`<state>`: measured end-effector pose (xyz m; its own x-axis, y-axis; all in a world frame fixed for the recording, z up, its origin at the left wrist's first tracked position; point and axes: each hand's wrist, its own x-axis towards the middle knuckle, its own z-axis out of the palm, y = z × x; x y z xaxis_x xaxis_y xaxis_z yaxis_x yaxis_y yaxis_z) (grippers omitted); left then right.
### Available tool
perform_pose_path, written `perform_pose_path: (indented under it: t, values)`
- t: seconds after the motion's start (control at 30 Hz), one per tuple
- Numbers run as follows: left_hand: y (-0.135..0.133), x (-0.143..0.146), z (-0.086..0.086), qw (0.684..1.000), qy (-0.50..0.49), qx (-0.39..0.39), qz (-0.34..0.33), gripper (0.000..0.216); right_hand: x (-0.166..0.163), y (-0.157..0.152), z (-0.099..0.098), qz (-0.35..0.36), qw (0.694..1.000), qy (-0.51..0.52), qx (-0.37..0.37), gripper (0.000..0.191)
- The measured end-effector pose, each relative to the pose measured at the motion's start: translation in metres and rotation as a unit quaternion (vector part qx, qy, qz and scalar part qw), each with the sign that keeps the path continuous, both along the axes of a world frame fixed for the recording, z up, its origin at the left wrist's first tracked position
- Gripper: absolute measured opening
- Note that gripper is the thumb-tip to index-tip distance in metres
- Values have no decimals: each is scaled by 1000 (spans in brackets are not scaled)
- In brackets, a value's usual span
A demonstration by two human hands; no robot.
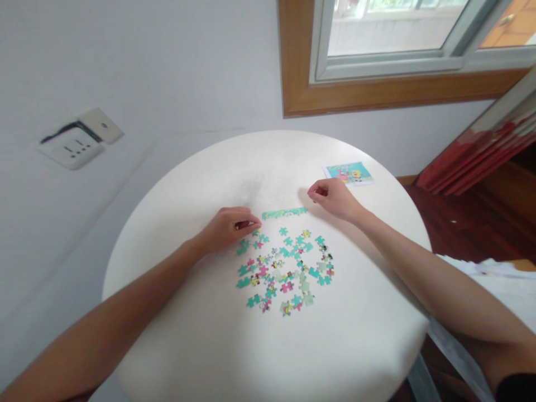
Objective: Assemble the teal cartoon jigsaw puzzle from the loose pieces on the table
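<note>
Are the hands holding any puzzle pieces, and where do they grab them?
The left hand pinches something small at its fingertips, probably a puzzle piece, too hidden to be sure. The right hand is curled; anything inside cannot be told.

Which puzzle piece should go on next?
Probably the one under the left hand: slide it right onto the joined strip. Its fingertips rest by that strip's left end, the right hand sits at the other end, and the loose pieces lie below.

Round white table (209, 346), scattered puzzle pieces (285, 271), short joined strip (285, 213), what looks like a picture card (348, 173) near far edge
</note>
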<state>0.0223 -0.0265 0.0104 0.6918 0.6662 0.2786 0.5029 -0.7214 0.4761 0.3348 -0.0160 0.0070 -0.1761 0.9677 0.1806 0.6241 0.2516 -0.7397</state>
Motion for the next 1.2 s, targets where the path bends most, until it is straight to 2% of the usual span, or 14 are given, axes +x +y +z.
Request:
perform_pose_path:
  t: [0.53, 1.2]
  values:
    - [2, -2, -2, 1000, -5, -3, -1, 29, -1, 0, 3, 6, 1000, 13, 7, 15]
    - [3, -2, -5, 1000, -5, 7, 7, 26, -1, 4, -5, 29, 999, 15, 31, 16]
